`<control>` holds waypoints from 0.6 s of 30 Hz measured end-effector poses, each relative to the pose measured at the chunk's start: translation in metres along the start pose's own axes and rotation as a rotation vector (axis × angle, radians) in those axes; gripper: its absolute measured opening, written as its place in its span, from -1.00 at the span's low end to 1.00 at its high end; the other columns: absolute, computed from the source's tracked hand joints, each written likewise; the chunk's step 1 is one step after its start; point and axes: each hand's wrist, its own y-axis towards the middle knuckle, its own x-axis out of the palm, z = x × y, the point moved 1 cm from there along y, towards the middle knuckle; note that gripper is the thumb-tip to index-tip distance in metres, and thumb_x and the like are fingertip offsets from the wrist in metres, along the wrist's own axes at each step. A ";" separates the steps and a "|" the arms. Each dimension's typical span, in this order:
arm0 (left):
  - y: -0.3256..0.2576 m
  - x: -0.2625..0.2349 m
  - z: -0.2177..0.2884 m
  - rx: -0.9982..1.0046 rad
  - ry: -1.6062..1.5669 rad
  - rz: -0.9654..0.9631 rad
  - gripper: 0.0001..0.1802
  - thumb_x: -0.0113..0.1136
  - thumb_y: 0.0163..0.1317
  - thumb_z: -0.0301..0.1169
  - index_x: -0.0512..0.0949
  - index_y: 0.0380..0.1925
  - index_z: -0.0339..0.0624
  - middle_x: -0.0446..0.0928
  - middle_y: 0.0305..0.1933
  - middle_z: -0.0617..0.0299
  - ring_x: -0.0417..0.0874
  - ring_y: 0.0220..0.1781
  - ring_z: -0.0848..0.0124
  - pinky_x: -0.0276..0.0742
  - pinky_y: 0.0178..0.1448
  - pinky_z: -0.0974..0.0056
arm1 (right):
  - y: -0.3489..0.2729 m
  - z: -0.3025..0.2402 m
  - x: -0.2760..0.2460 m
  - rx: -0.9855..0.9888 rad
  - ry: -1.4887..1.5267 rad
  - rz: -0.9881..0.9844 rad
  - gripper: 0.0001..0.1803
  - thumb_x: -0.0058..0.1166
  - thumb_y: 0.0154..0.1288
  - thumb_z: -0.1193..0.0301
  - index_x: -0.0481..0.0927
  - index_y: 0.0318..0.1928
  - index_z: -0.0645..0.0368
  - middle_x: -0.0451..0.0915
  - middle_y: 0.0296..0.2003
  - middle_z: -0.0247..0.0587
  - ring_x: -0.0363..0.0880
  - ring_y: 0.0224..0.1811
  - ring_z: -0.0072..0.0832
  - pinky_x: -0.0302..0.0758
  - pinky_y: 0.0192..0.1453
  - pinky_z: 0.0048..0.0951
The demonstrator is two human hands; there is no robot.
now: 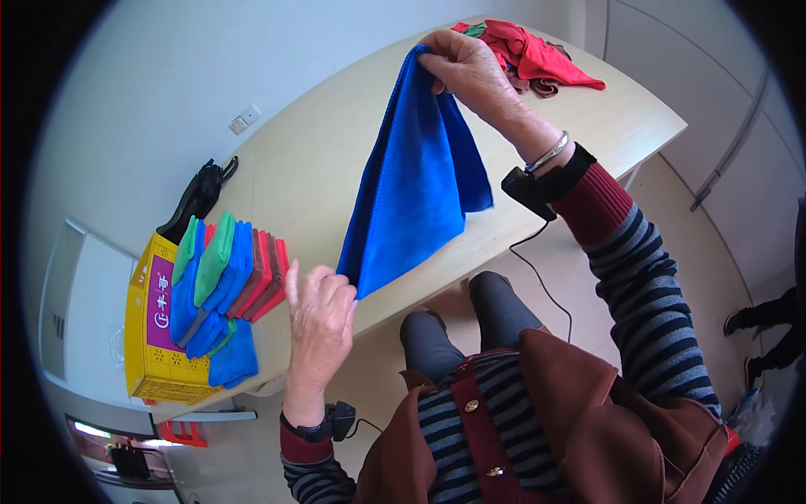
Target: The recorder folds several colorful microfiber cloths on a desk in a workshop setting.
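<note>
A blue cloth (416, 193) hangs stretched between my two hands above the table, with one corner draping down on the right. My right hand (466, 71) is raised toward the far side and pinches the cloth's top corner. Nearer to me, my left hand (323, 315) grips the lower corner at the table's front edge. Left of that hand, folded cloths (239, 260) in green, blue, red and brown stand packed in rows, with some blue ones lower down. They rest against a yellow box (143, 336) with a purple panel.
A loose heap of red, brown and green cloths (537, 55) lies at the far right of the pale table (294, 160). A black object (197, 197) sits behind the yellow box. A black cable (554, 281) dangles from my right wrist device. Another person's legs (772, 328) show at the right.
</note>
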 end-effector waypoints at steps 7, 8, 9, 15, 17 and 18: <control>-0.004 -0.035 -0.025 -0.054 0.077 0.187 -0.81 0.21 0.05 -0.57 0.48 -0.29 -0.22 0.48 -0.18 0.12 0.46 0.04 0.15 0.24 0.26 -0.03 | -0.002 -0.023 -0.030 -0.003 -0.080 -0.004 -0.84 0.07 0.37 0.39 0.60 -0.14 0.21 0.61 -0.36 -0.33 0.57 -0.36 -0.65 0.53 -0.26 -0.62; -0.002 -0.039 -0.032 -0.053 0.071 0.183 -0.81 0.21 0.05 -0.57 0.48 -0.29 -0.22 0.48 -0.18 0.12 0.46 0.04 0.15 0.24 0.26 -0.03 | 0.000 -0.025 -0.034 0.007 -0.075 -0.015 -0.85 0.07 0.36 0.40 0.60 -0.15 0.20 0.61 -0.36 -0.32 0.58 -0.34 -0.63 0.53 -0.24 -0.61; 0.000 -0.046 -0.038 -0.075 0.083 0.235 -0.80 0.21 0.05 -0.58 0.48 -0.29 -0.22 0.48 -0.17 0.10 0.45 0.04 0.13 0.26 0.25 0.01 | 0.002 -0.027 -0.037 0.014 -0.076 -0.015 -0.85 0.07 0.36 0.40 0.60 -0.15 0.20 0.61 -0.36 -0.32 0.58 -0.34 -0.63 0.53 -0.24 -0.61; 0.016 -0.070 -0.062 -0.226 0.096 0.376 -0.77 0.19 0.08 -0.63 0.49 -0.22 -0.26 0.47 -0.16 0.04 0.46 0.03 0.08 0.34 0.21 0.10 | 0.010 -0.038 -0.044 0.172 0.272 -0.142 -0.88 0.05 0.30 0.48 0.56 -0.24 0.29 0.47 -0.54 -0.43 0.43 -0.54 -0.66 0.37 -0.47 -0.63; 0.022 -0.073 -0.064 -0.336 0.125 0.411 -0.74 0.19 0.09 -0.64 0.50 -0.18 -0.27 0.47 -0.16 0.02 0.47 0.03 0.08 0.36 0.20 0.10 | 0.005 -0.043 -0.042 0.181 0.290 -0.152 -0.87 0.04 0.32 0.47 0.56 -0.23 0.29 0.47 -0.53 -0.44 0.43 -0.55 -0.68 0.36 -0.47 -0.65; 0.025 -0.073 -0.066 -0.337 0.125 0.405 -0.74 0.19 0.09 -0.64 0.50 -0.18 -0.27 0.47 -0.16 0.02 0.47 0.03 0.08 0.36 0.20 0.10 | 0.001 -0.046 -0.040 0.174 0.250 -0.170 -0.87 0.05 0.32 0.46 0.56 -0.23 0.29 0.47 -0.53 -0.44 0.43 -0.55 -0.68 0.36 -0.48 -0.65</control>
